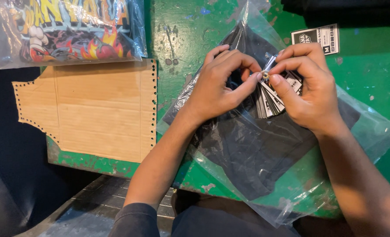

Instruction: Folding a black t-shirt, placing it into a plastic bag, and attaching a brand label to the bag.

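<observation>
My left hand (pixel 219 83) and my right hand (pixel 307 87) meet over a dark folded garment in a clear plastic bag (pixel 252 149) on the green table (pixel 370 70). The right hand grips a stack of black-and-white card tags (pixel 269 98). Thumbs and forefingers of both hands pinch a small gold pin (pixel 265 77) at the top of the stack.
A flat piece of brown cardboard (pixel 98 109) with punched edges lies to the left. Behind it sits a bagged garment with a colourful flame print (pixel 67 30). A single loose card tag (pixel 320 38) lies at the back right. The worn table edge runs along the bottom left.
</observation>
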